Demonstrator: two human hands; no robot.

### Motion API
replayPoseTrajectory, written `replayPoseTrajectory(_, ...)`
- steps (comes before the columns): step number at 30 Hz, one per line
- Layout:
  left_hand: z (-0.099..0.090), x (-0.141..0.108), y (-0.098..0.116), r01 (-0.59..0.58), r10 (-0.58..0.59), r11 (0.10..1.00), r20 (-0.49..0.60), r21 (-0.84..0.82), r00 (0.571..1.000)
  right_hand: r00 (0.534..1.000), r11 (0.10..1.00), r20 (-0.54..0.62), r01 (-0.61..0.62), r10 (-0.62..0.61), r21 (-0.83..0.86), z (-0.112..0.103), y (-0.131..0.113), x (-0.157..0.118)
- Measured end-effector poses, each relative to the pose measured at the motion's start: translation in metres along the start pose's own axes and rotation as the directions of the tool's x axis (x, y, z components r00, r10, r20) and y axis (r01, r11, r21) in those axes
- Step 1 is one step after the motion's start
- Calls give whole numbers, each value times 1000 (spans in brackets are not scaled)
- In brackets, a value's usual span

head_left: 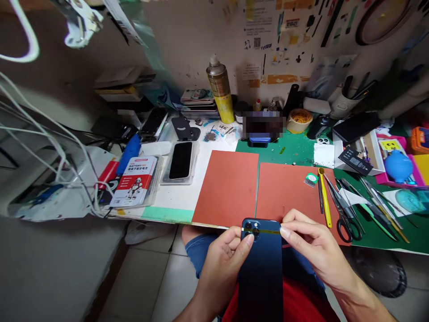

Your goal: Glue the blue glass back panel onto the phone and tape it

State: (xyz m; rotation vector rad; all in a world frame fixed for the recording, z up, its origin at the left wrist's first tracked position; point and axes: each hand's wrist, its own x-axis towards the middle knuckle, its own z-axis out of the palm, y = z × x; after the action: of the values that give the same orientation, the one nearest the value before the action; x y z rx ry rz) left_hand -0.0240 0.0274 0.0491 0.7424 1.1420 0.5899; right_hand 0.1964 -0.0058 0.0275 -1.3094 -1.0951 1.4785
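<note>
A dark blue phone, its back with the camera lenses facing up, is held at the table's front edge over the lap. My left hand is closed at its upper left edge, the thumb beside the lenses. A thin yellowish tape strip crosses the back near the top, level with the lenses. At the upper right corner, my right hand pinches the strip's end between thumb and fingers. Two reddish-brown mats lie just beyond the phone.
Scissors, a yellow-handled tool and several tweezers lie at the right. Left of the mats are a black-screened phone and a battery box. A spray can stands at the back. White cables hang at the left.
</note>
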Motion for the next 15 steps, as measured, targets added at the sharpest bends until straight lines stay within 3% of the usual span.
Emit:
replayPoseTrajectory(4, 0, 0, -2, 43, -43, 999, -34, -18, 999, 1000, 1000, 4, -18, 18, 15, 1, 0, -2)
replayPoseTrajectory(9, -1, 1, -6, 82, -83, 996, -64, -23, 995, 989, 993, -110, -106, 99, -54, 10, -2, 0)
replayPoseTrajectory(15, -4, 4, -10, 74, -73, 997, -71, 12, 995, 982, 995, -164, -102, 97, -18, 15, -7, 4)
